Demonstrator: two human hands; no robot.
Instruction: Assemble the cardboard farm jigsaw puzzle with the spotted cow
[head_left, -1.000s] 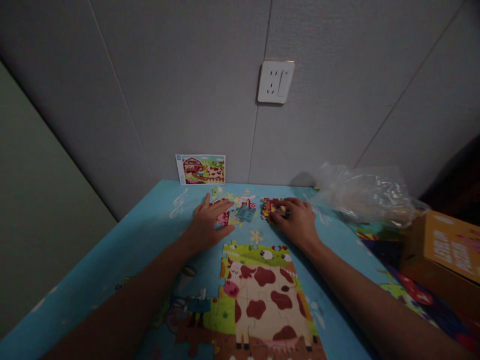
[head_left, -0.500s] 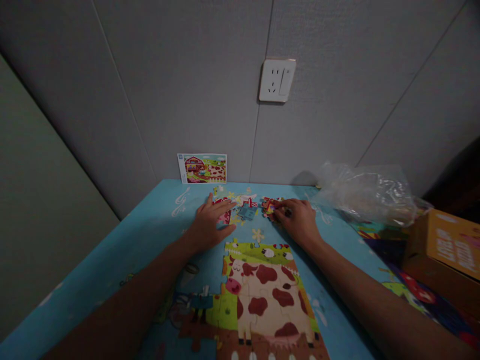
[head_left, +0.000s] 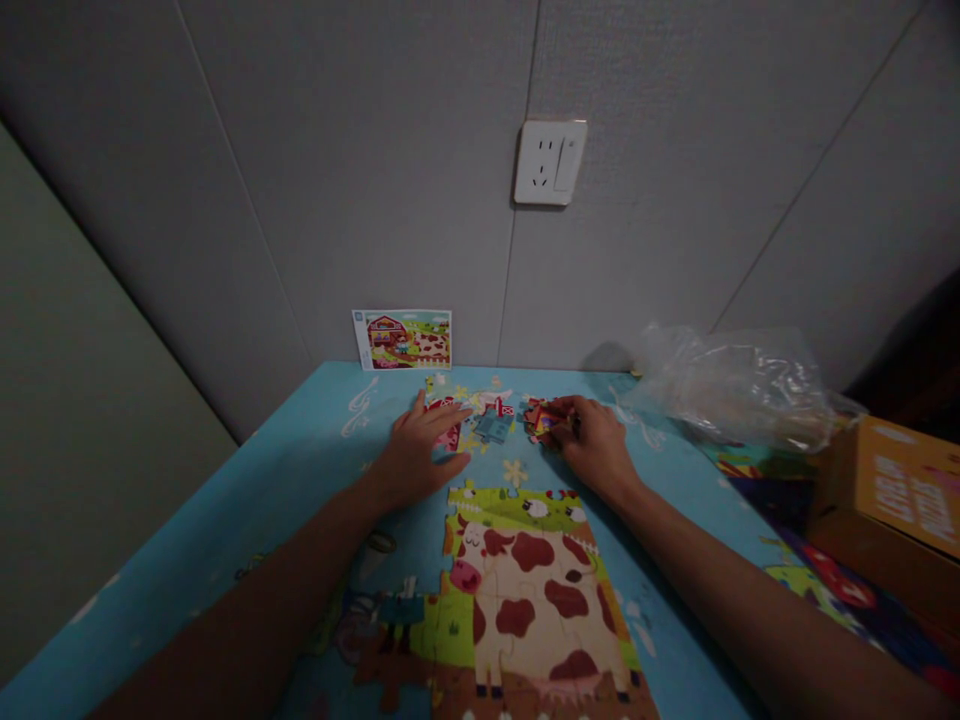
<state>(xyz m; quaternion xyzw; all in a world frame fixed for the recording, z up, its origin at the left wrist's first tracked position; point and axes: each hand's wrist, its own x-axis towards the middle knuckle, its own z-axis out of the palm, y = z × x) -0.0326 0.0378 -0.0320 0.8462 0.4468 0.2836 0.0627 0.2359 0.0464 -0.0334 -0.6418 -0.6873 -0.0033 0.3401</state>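
My left hand (head_left: 420, 447) lies flat with fingers spread, its fingertips over red puzzle pieces (head_left: 451, 438) at the far part of the blue surface. My right hand (head_left: 598, 442) is closed in a pinch on a red and yellow puzzle piece (head_left: 546, 422), above other loose pieces; the fingertips are partly hidden. Between the hands sits a grey-blue piece (head_left: 493, 427) with a red and white part. Nearer to me is a joined puzzle section (head_left: 536, 590) showing a spotted cow and sheep. Its lower left part is dark and partly behind my left forearm.
A picture card (head_left: 405, 340) of the farm scene leans against the grey wall (head_left: 375, 180). At the right are a clear plastic bag (head_left: 739, 385) and an orange puzzle box (head_left: 892, 500). A white socket (head_left: 550, 162) is on the wall. The blue printed cover (head_left: 300, 480) lies beneath everything.
My right fingers have shifted slightly, and the red and yellow piece shows more clearly beneath them. My left hand stays in place. The view has moved very slightly.
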